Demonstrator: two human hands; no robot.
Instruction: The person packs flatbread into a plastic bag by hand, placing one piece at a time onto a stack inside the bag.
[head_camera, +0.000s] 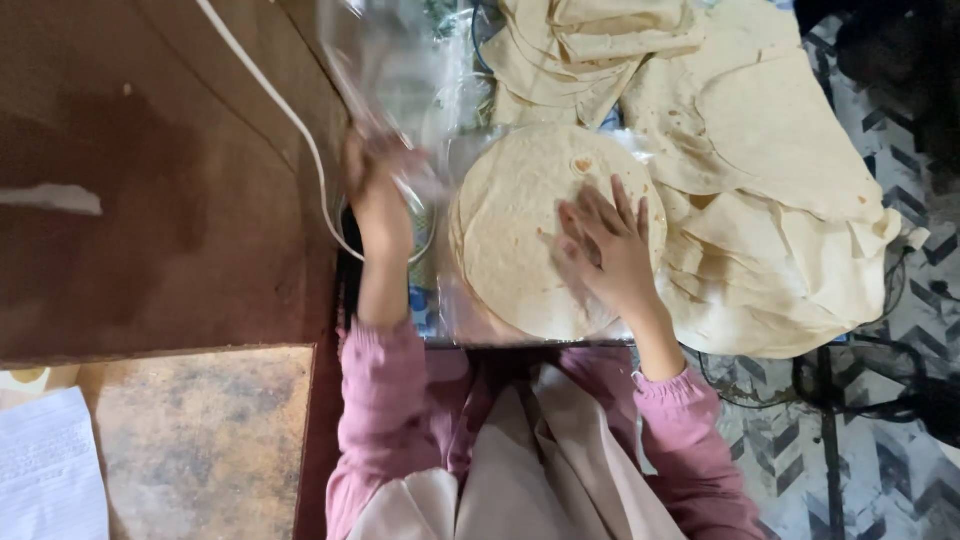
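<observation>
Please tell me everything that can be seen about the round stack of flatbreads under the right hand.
The round stack of flatbreads is pale cream with small brown toasted spots. Several thin discs lie flat, their edges nearly aligned. It rests on clear plastic wrap. The right hand presses on it with spread fingers. The left hand holds the lifted plastic beside it. Loose flatbreads lie to its right and behind.

One package in view: a clear plastic bag (385, 70), crumpled and glossy, pinched closed in my left hand (375, 190) just left of the round flatbread stack (530, 230). More clear plastic sheeting (455, 300) lies flat under that stack. A white paper sheet (50, 465) with faint printed lines sits far lower left of it. No screens or signs.
</observation>
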